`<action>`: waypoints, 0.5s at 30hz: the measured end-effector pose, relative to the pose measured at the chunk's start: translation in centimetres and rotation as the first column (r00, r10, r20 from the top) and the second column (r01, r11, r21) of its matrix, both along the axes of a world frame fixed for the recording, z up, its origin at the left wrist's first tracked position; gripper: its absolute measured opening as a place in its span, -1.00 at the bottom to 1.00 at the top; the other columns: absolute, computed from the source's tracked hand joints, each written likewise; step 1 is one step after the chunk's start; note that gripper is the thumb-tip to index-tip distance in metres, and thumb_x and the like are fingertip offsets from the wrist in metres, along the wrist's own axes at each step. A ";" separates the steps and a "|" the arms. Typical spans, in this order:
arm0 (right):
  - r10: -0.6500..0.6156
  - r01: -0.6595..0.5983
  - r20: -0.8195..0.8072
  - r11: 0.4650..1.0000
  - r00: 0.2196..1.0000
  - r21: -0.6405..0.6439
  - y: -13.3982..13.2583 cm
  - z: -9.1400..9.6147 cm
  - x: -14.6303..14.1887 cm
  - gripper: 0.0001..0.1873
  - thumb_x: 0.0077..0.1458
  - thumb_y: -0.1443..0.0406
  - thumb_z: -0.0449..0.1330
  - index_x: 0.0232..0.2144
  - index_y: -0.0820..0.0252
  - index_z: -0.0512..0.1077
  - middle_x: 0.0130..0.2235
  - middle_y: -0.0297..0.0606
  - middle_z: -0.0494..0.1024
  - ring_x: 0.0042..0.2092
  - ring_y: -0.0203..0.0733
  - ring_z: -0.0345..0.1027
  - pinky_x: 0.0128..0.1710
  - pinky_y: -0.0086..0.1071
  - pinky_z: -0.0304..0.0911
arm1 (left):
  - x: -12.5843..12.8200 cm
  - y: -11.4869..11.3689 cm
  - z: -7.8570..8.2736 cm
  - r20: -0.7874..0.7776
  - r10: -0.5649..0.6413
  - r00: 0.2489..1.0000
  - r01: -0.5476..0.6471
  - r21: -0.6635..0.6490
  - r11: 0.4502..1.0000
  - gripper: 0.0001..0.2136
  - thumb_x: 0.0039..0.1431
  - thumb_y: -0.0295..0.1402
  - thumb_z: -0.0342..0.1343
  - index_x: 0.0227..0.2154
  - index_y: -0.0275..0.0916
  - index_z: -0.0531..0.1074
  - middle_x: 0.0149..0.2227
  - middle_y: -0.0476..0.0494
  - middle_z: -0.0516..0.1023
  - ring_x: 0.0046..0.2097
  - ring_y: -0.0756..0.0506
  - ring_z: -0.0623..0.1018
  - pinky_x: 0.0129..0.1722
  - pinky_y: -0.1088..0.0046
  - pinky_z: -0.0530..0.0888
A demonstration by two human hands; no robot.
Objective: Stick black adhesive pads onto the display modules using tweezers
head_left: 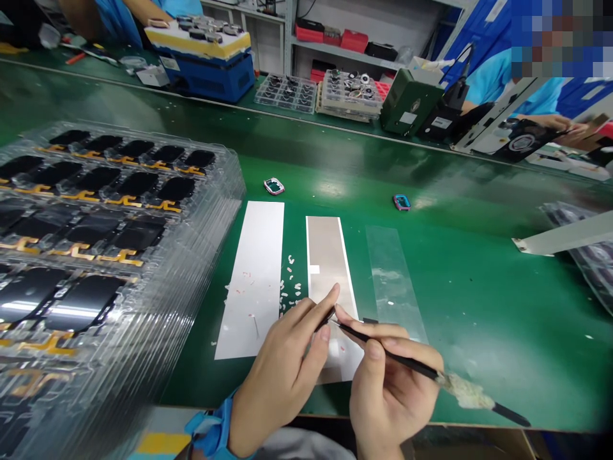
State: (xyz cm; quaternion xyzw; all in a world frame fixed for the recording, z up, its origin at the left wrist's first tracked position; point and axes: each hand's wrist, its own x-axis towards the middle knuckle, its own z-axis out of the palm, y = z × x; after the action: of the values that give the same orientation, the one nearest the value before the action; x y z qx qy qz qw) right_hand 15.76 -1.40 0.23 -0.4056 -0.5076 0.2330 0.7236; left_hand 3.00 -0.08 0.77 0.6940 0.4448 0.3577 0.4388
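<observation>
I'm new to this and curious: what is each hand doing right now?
Left hand: closed, pinching a small dark object, too small to identify.
Right hand: closed, holding a thin black stick.

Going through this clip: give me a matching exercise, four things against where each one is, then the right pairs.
Things:
1. Stacked clear trays of black screens
2. Clear film strip
3. Black-handled pick
4. Blue machine

Places:
A. In the right hand
B. On the far bench
C. Right of the silver sheet
D. Left side of the green mat

Pairs: 1-D, 2-C, 3-A, 4-B
</observation>
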 end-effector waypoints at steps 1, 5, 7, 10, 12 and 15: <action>-0.008 0.008 0.005 1.000 1.000 0.002 0.0 0.0 0.0 -0.75 0.23 0.57 0.08 -0.16 0.15 0.30 -0.23 -0.23 0.62 -0.13 -0.14 0.60 -0.19 -0.17 0.61 | 0.0 0.0 0.0 0.002 -0.001 1.000 0.001 -0.004 1.000 -0.52 0.47 -0.37 -0.19 0.39 0.04 0.03 -0.06 -0.14 0.47 -0.06 -0.13 0.49 -0.07 0.31 0.46; -0.014 0.013 0.035 1.000 0.999 0.023 0.1 0.0 0.0 -0.75 0.20 0.58 0.10 -0.18 0.16 0.32 -0.26 -0.24 0.62 -0.15 -0.14 0.60 -0.18 -0.16 0.61 | 0.0 0.1 0.0 0.004 -0.005 1.000 0.005 -0.013 1.000 -0.52 0.47 -0.37 -0.19 0.38 0.04 0.04 0.05 -0.16 0.46 0.04 -0.16 0.47 0.02 0.25 0.44; -0.009 0.007 0.044 0.999 0.999 0.039 0.1 -0.1 0.0 -0.73 0.19 0.59 0.10 -0.18 0.18 0.33 -0.26 -0.24 0.61 -0.15 -0.14 0.60 -0.18 -0.15 0.62 | 0.0 0.2 0.0 0.006 -0.006 1.000 0.006 -0.011 1.000 -0.52 0.47 -0.37 -0.19 0.39 0.02 0.04 0.09 -0.17 0.45 0.07 -0.17 0.46 0.06 0.23 0.43; 0.002 -0.004 0.054 0.999 0.999 0.039 0.1 -0.2 -0.1 -0.71 0.19 0.60 0.09 -0.17 0.17 0.34 -0.26 -0.25 0.62 -0.14 -0.13 0.60 -0.16 -0.11 0.61 | 0.1 0.2 0.0 0.010 -0.004 1.000 0.004 -0.012 1.000 -0.52 0.46 -0.36 -0.19 0.39 0.00 0.05 0.12 -0.19 0.45 0.07 -0.19 0.47 0.05 0.21 0.44; 0.008 -0.011 0.057 0.999 0.998 0.043 0.1 -0.2 -0.1 -0.72 0.18 0.60 0.10 -0.17 0.17 0.34 -0.27 -0.24 0.62 -0.14 -0.12 0.60 -0.17 -0.10 0.61 | 0.0 0.1 0.0 0.007 -0.003 1.000 0.003 -0.007 1.000 -0.52 0.46 -0.36 -0.19 0.39 -0.01 0.05 0.12 -0.19 0.45 0.07 -0.19 0.47 0.06 0.21 0.45; -0.006 0.003 0.050 0.998 0.999 0.057 0.1 -0.2 -0.1 -0.71 0.17 0.61 0.10 -0.17 0.18 0.34 -0.26 -0.23 0.63 -0.13 -0.12 0.60 -0.16 -0.13 0.61 | 0.0 0.0 0.1 -0.008 -0.004 1.000 0.004 0.009 1.000 -0.51 0.46 -0.37 -0.19 0.39 0.00 0.04 0.09 -0.18 0.47 0.08 -0.19 0.47 0.06 0.21 0.45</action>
State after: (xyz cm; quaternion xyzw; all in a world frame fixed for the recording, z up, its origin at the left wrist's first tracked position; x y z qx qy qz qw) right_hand 15.71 -1.27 0.01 -0.3916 -0.5310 0.2064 0.7225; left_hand 2.98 -0.07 0.85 0.6984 0.4434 0.3559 0.4348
